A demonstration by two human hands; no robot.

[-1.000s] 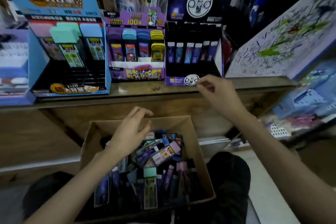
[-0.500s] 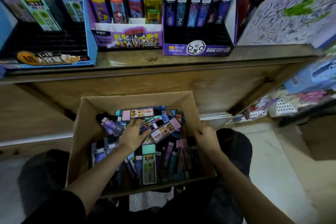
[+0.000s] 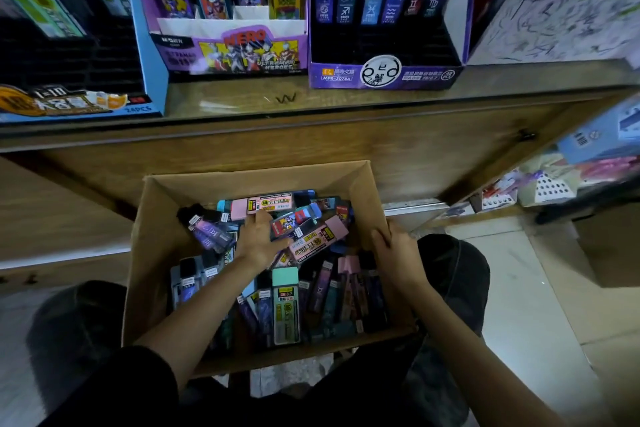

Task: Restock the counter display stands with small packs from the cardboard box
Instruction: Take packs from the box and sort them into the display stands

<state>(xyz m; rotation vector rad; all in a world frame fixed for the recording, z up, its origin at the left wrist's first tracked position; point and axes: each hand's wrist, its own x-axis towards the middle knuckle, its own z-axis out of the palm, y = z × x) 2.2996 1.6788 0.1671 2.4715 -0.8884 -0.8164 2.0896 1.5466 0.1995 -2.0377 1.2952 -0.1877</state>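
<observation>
Head view: left hand [image 3: 258, 243] lies flat on packs [image 3: 285, 305], right hand [image 3: 398, 253] grips cardboard box [image 3: 156, 253] wall below display stands [image 3: 384, 74].

A single wide-angle view (worn on the person's head) looks forward and steeply down from close above the open brown cardboard box [image 3: 156, 253]. The long wooden counter [image 3: 381, 104] crosses the upper part of the view, its printed cardboard display stands [image 3: 384, 74] cropped at the top; straight edges bow toward the sides.
</observation>
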